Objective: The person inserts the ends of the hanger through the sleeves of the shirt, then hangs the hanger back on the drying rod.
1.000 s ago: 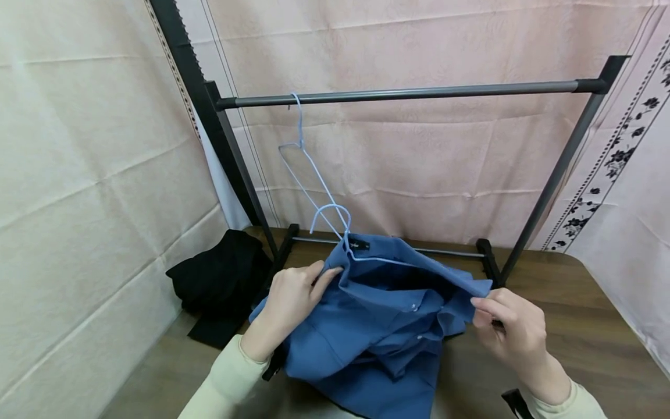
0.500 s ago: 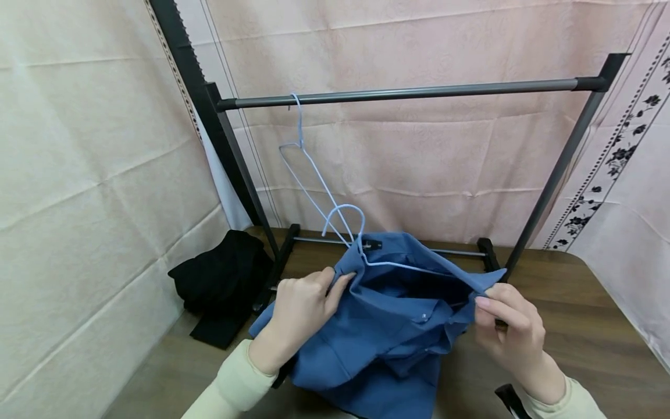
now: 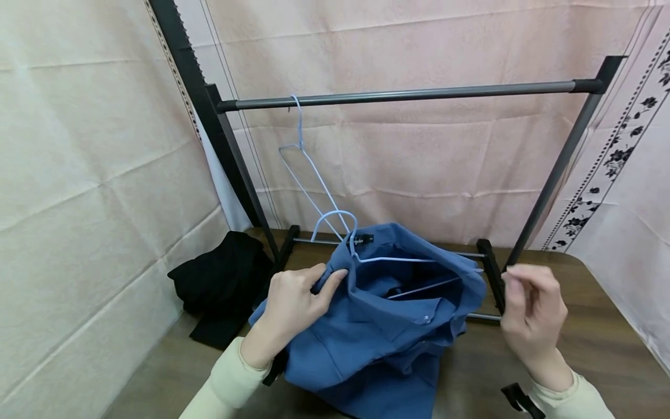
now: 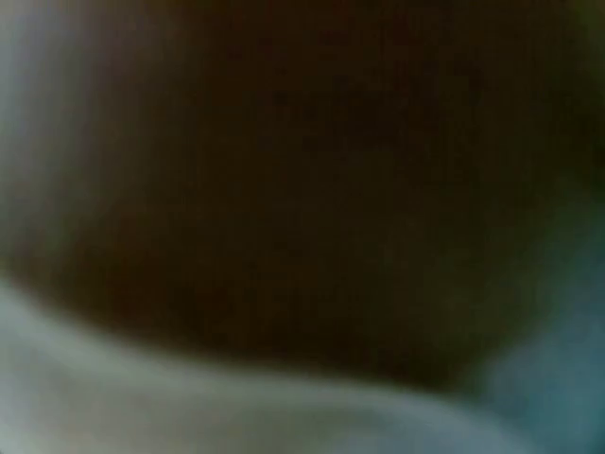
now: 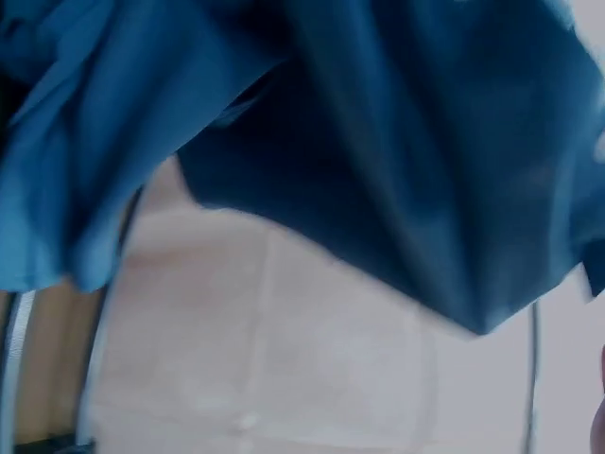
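Observation:
A blue shirt [image 3: 377, 349] hangs bunched over the table in the head view, its neck opening facing up. Inside that opening sits a light-blue hanger [image 3: 337, 214], its hook sticking out above the collar; part of its lower bar shows within. My left hand [image 3: 295, 305] pinches the shirt's edge at the left of the opening between thumb and fingers. To the right, my right hand [image 3: 534, 317] is apart from the cloth, fingers loosely bent and holding nothing. Blue cloth fills the top of the right wrist view; the left wrist view is dark and blurred.
A second light-blue hanger [image 3: 300, 145] hangs from the rack's horizontal bar [image 3: 419, 94], its lower end behind the shirt. Black folded cloth [image 3: 220, 285] lies on the wooden table [image 3: 570, 331] at left. Pale curtains [image 3: 419, 46] surround the rack.
My right hand has let go of the shirt's right edge and moved away to the right. That edge has fallen back leftward, and the hanger's lower bar now shows inside.

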Available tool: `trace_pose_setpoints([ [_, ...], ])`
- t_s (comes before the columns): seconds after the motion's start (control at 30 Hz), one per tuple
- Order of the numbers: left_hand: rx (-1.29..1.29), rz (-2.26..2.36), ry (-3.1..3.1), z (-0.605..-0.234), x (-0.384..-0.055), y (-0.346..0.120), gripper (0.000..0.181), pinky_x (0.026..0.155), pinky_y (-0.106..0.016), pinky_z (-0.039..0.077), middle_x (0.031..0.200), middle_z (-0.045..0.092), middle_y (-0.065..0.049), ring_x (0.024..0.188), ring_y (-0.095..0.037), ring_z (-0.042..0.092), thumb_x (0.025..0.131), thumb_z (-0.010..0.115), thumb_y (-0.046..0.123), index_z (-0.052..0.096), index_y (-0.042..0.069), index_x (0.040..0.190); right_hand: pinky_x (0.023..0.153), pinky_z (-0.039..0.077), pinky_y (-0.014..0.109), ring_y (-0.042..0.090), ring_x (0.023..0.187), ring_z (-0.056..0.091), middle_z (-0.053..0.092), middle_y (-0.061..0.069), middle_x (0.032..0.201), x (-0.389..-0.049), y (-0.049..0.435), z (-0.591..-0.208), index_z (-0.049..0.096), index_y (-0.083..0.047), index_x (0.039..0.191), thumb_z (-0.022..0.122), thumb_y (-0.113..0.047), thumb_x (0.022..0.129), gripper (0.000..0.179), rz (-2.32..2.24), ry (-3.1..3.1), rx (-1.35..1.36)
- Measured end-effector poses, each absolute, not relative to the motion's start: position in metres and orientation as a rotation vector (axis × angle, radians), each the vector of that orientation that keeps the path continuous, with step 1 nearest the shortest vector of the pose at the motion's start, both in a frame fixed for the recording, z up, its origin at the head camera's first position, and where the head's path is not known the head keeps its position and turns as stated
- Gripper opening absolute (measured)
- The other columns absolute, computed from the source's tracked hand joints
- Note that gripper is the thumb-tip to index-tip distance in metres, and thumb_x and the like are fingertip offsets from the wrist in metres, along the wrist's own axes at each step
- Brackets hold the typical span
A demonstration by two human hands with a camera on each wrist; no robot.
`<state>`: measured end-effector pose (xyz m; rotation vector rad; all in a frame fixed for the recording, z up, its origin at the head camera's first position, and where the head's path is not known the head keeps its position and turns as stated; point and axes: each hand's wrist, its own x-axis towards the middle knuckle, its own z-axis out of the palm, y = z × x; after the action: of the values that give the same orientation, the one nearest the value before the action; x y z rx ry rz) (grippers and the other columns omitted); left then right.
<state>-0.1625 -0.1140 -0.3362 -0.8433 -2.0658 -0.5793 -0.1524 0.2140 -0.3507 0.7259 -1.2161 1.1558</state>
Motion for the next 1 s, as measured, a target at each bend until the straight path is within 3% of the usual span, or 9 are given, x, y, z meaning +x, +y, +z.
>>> trace_pose_setpoints([
  [0.1,-0.861,-0.636,-2.066,-0.338,-0.165,-0.118,0.054,0.039,-0.016,0.017,0.050,0.024,0.010,0.039,0.002,0.020,0.106,0.048,0.047,0.039,0.020,0.060,0.088,0.041,0.016,0.005,0.103,0.056,0.062,0.001,0.109,-0.165,0.238,-0.365,0.058,0.018,0.116,0.055,0.002,0.098,0.025,1.171,-1.616,0.592],
  [0.2,-0.867,-0.684,-2.084,-0.340,-0.167,-0.121,0.054,0.039,-0.016,0.018,0.050,0.025,0.010,0.040,0.002,0.021,0.105,0.049,0.047,0.040,0.020,0.060,0.095,0.037,0.013,0.002,0.121,0.050,0.055,-0.008,0.133,-0.177,0.257,-0.379,0.051,0.004,0.142,0.046,0.003,0.103,0.039,1.238,-2.045,0.663],
  [0.27,-0.865,-0.709,-2.102,-0.342,-0.168,-0.122,0.053,0.039,-0.016,0.018,0.050,0.025,0.011,0.040,0.003,0.022,0.105,0.050,0.047,0.040,0.021,0.060,0.094,0.039,0.012,0.000,0.121,0.051,0.053,-0.011,0.139,-0.181,0.263,-0.385,0.046,-0.003,0.148,0.040,0.003,0.106,0.043,1.296,-2.234,0.755],
  [0.43,-0.839,-0.705,-2.116,-0.347,-0.171,-0.124,0.052,0.040,-0.016,0.018,0.052,0.024,0.012,0.041,0.004,0.020,0.105,0.054,0.042,0.039,0.021,0.060,0.081,0.047,0.016,0.002,0.100,0.062,0.060,-0.015,0.129,-0.181,0.261,-0.397,0.055,-0.002,0.138,0.040,0.004,0.107,0.036,1.326,-2.250,0.805],
  [0.57,-0.838,-0.649,-2.079,-0.348,-0.172,-0.124,0.052,0.039,-0.016,0.016,0.053,0.022,0.011,0.041,0.003,0.018,0.106,0.052,0.042,0.038,0.020,0.060,0.082,0.042,0.013,0.001,0.098,0.059,0.062,-0.014,0.127,-0.180,0.255,-0.398,0.061,-0.002,0.132,0.042,0.005,0.105,0.033,1.250,-2.137,0.697],
  [0.77,-0.814,-0.558,-2.057,-0.350,-0.172,-0.122,0.052,0.039,-0.016,0.013,0.052,0.022,0.010,0.040,0.002,0.015,0.107,0.049,0.043,0.037,0.019,0.061,0.078,0.037,0.016,0.004,0.088,0.053,0.064,-0.002,0.112,-0.177,0.257,-0.401,0.068,0.000,0.123,0.045,0.001,0.105,0.029,1.162,-1.976,0.560],
  [0.83,-0.781,-0.557,-2.052,-0.350,-0.173,-0.121,0.053,0.039,-0.017,0.012,0.051,0.021,0.010,0.040,0.001,0.014,0.106,0.051,0.041,0.035,0.019,0.060,0.083,0.037,0.016,0.005,0.095,0.054,0.065,0.004,0.114,-0.176,0.257,-0.403,0.069,0.001,0.122,0.046,0.002,0.105,0.028,1.104,-1.932,0.566],
  [1.0,-0.697,-0.631,-2.067,-0.349,-0.175,-0.120,0.055,0.039,-0.018,0.014,0.051,0.020,0.010,0.040,0.002,0.014,0.103,0.059,0.036,0.032,0.019,0.059,0.073,0.035,0.013,0.003,0.085,0.050,0.064,0.015,0.107,-0.174,0.254,-0.407,0.069,0.003,0.121,0.047,-0.002,0.105,0.028,0.960,-1.866,0.611],
])
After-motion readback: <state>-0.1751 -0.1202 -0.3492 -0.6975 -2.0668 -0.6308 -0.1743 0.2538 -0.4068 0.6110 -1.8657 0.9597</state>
